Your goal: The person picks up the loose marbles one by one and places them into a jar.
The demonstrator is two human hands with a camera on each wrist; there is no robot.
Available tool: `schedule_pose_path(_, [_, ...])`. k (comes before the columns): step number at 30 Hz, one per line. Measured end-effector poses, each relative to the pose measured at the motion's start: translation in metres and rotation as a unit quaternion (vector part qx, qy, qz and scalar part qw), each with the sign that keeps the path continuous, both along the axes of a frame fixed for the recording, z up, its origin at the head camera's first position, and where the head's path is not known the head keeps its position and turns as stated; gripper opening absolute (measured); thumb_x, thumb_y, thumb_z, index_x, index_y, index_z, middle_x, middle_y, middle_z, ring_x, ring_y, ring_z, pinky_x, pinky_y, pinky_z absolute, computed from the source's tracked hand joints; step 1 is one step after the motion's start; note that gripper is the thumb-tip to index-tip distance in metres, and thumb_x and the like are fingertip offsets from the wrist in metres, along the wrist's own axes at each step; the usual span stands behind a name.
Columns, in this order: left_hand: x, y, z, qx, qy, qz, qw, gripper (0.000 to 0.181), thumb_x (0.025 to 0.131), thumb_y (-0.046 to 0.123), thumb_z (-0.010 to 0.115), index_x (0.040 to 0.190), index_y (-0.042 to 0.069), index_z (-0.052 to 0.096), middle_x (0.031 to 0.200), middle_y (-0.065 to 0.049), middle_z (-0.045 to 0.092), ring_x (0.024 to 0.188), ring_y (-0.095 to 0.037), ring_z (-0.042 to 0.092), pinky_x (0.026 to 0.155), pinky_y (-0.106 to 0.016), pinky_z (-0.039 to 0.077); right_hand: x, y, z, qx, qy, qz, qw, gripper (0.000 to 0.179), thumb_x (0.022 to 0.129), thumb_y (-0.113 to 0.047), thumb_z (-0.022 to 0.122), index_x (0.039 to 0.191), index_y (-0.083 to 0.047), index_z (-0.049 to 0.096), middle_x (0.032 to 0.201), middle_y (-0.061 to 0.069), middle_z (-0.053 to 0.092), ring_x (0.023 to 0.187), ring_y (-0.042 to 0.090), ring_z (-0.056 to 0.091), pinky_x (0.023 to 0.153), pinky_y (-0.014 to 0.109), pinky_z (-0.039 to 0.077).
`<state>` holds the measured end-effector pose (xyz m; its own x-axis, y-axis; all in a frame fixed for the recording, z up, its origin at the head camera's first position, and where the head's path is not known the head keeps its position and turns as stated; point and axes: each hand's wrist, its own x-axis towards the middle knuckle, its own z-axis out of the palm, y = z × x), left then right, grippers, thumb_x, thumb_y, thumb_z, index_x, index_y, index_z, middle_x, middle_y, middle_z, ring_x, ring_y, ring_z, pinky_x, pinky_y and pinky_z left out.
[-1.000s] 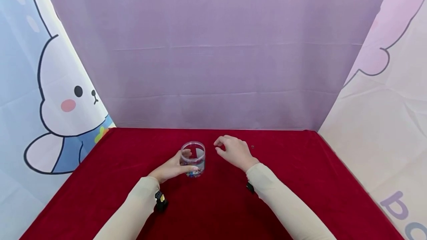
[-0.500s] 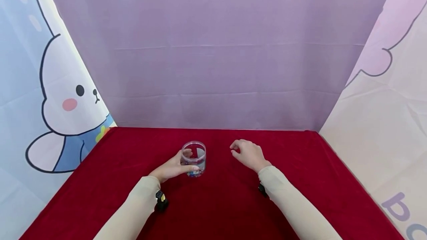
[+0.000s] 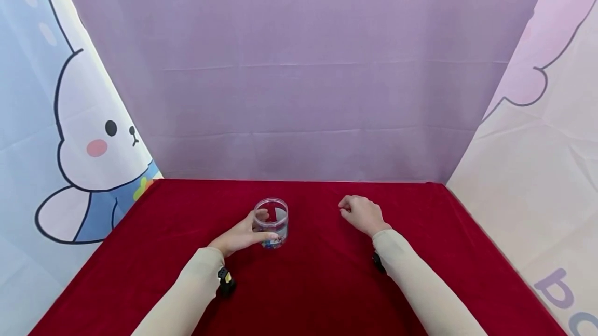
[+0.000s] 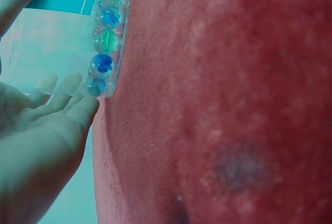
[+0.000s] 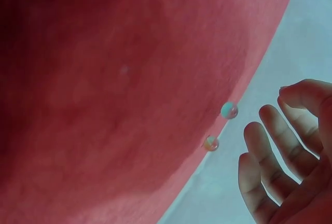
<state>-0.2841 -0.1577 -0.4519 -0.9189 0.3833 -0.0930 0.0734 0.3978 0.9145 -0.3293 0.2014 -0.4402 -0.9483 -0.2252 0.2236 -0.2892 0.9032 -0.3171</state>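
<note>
A clear plastic jar (image 3: 275,234) stands uncovered on the red cloth, with several glass marbles (image 4: 106,41) along its bottom. My left hand (image 3: 243,234) holds the jar from its left side, thumb in front and fingers behind. To the right, my right hand (image 3: 364,215) hovers over the cloth, its fingers loosely bent with nothing between them. In the right wrist view two loose marbles, a pale blue one (image 5: 229,110) and a yellowish one (image 5: 211,143), lie on the cloth just beyond the fingertips. The head view hides them behind the hand.
Red cloth (image 3: 303,289) covers the table. A lilac curtain (image 3: 299,76) hangs along its far edge. Printed sheets stand at both sides, with a cartoon rabbit (image 3: 93,118) on the left one.
My right hand has moved to the right, away from the jar, and now covers the spot where a small marble showed. The left hand and jar have stayed in place.
</note>
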Motion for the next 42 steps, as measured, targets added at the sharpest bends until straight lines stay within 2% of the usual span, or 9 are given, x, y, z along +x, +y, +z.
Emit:
schedule_pose_path(8, [0.001, -0.001, 0.001, 0.0, -0.001, 0.001, 1.0, 0.09, 0.085, 0.038, 0.08, 0.154, 0.011, 0.027, 0.149, -0.012, 0.041, 0.129, -0.031, 0.042, 0.103, -0.057, 0.043, -0.005, 0.007, 0.0, -0.001, -0.014, -0.018, 0.9997, 0.016, 0.093, -0.022, 0.071, 0.109, -0.019, 0.073, 0.107, 0.0, 0.069, 0.093, 0.018, 0.065, 0.07, 0.041, 0.054])
schedule_pose_path(18, [0.001, 0.0, 0.002, 0.001, -0.001, -0.001, 1.0, 0.089, 0.086, 0.037, 0.08, 0.154, 0.012, 0.028, 0.148, -0.011, 0.042, 0.129, -0.03, 0.043, 0.103, -0.057, 0.042, -0.008, 0.011, -0.002, 0.007, -0.04, -0.028, 0.9988, 0.018, 0.093, -0.024, 0.072, 0.11, -0.017, 0.073, 0.104, 0.0, 0.07, 0.092, 0.018, 0.065, 0.072, 0.044, 0.054])
schedule_pose_path(22, [0.001, 0.0, 0.002, 0.0, -0.001, 0.002, 1.0, 0.088, 0.086, 0.038, 0.08, 0.153, 0.013, 0.029, 0.148, -0.011, 0.042, 0.13, -0.03, 0.043, 0.103, -0.057, 0.042, -0.009, 0.011, -0.002, 0.015, -0.058, -0.029, 0.9978, 0.02, 0.092, -0.024, 0.073, 0.111, -0.017, 0.073, 0.103, 0.0, 0.07, 0.092, 0.019, 0.065, 0.073, 0.045, 0.053])
schedule_pose_path(30, [0.0, 0.0, 0.001, -0.003, -0.001, 0.0, 1.0, 0.088, 0.086, 0.037, 0.079, 0.153, 0.01, 0.028, 0.148, -0.013, 0.041, 0.129, -0.031, 0.043, 0.103, -0.056, 0.043, -0.008, 0.01, -0.003, 0.033, -0.104, -0.028, 0.9936, 0.025, 0.093, -0.023, 0.071, 0.118, -0.018, 0.073, 0.113, 0.002, 0.07, 0.103, 0.021, 0.064, 0.08, 0.048, 0.053])
schedule_pose_path(36, [-0.002, -0.001, -0.002, -0.002, -0.001, -0.002, 1.0, 0.091, 0.085, 0.038, 0.08, 0.154, 0.009, 0.027, 0.148, -0.013, 0.041, 0.129, -0.032, 0.043, 0.102, -0.055, 0.044, -0.008, 0.01, -0.005, 0.036, -0.102, -0.025, 0.9939, 0.025, 0.093, -0.021, 0.071, 0.117, -0.019, 0.073, 0.112, 0.002, 0.07, 0.104, 0.021, 0.064, 0.079, 0.048, 0.053])
schedule_pose_path(42, [-0.001, -0.002, 0.0, -0.004, -0.002, 0.001, 1.0, 0.09, 0.085, 0.038, 0.08, 0.153, 0.011, 0.028, 0.148, -0.012, 0.041, 0.129, -0.031, 0.043, 0.102, -0.056, 0.044, -0.007, 0.009, -0.004, 0.032, -0.096, -0.034, 0.9943, 0.018, 0.092, -0.019, 0.072, 0.109, -0.02, 0.074, 0.103, 0.0, 0.069, 0.096, 0.018, 0.064, 0.075, 0.046, 0.053])
